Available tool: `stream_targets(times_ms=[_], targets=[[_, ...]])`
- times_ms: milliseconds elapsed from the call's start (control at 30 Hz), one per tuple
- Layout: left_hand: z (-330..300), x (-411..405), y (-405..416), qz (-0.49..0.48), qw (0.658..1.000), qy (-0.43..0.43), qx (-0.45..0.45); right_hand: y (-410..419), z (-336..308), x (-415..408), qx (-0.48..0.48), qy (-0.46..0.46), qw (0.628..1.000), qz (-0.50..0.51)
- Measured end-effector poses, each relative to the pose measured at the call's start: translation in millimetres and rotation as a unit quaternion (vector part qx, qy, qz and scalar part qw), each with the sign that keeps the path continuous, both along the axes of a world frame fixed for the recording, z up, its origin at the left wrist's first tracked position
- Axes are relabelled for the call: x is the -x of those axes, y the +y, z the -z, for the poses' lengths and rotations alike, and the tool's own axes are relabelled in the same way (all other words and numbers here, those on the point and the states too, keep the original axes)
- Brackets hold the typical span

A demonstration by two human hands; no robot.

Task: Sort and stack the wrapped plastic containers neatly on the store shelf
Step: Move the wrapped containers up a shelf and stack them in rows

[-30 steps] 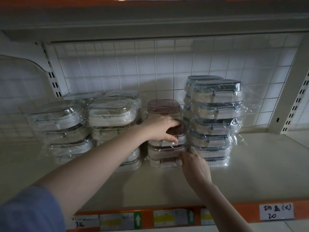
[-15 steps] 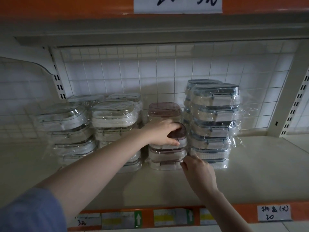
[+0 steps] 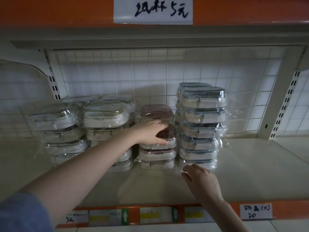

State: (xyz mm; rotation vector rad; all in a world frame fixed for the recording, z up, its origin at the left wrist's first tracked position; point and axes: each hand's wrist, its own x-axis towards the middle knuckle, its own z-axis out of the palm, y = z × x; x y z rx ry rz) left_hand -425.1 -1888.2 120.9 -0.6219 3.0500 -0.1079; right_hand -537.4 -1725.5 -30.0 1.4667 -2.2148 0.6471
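Note:
Wrapped plastic containers stand in stacks on the cream shelf (image 3: 250, 164). My left hand (image 3: 150, 133) grips the top brown-lidded container (image 3: 168, 134) of the short middle stack (image 3: 158, 158), fingers curled over its lid. A second brown-lidded stack (image 3: 156, 112) stands behind it. To the right rises a tall stack of grey-lidded containers (image 3: 200, 124). My right hand (image 3: 199, 180) hovers just above the shelf in front of that tall stack's base, fingers relaxed, holding nothing. White-lidded stacks (image 3: 105, 118) fill the left.
A white wire grid (image 3: 150, 76) backs the shelf. An upper shelf edge with a handwritten label (image 3: 153, 10) hangs overhead. Price tags (image 3: 255, 213) line the orange front rail. Bare shelf surface lies right of the tall stack.
My right hand has drawn back from the bottom of the middle stack and shifted right, toward the tall stack's base. The left hand stays on the brown-lidded container. The view has tilted upward.

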Motion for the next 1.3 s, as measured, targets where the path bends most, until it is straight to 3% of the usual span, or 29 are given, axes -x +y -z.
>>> stream_targets(times_ms=[267, 433, 833, 1033, 1300], targets=[[-30, -2, 25, -0.070, 0.996, 0.048, -0.012, 50, -1, 28, 0.002, -0.047, 0.994, 0.098], [-56, 7, 43, -0.042, 0.993, 0.107, 0.004, 61, -7, 39, -0.035, -0.098, 0.987, 0.124], [-74, 53, 53, 0.064, 0.991, 0.105, 0.058, 56, -26, 47, -0.082, -0.152, 0.976, 0.130], [-70, 67, 63, 0.116, 0.974, 0.150, 0.126, 51, -29, 52, -0.039, -0.257, 0.962, 0.089], [-69, 87, 63, 0.070, 0.982, 0.118, 0.130, 38, -34, 84, 0.061, -0.337, 0.939, 0.026]])
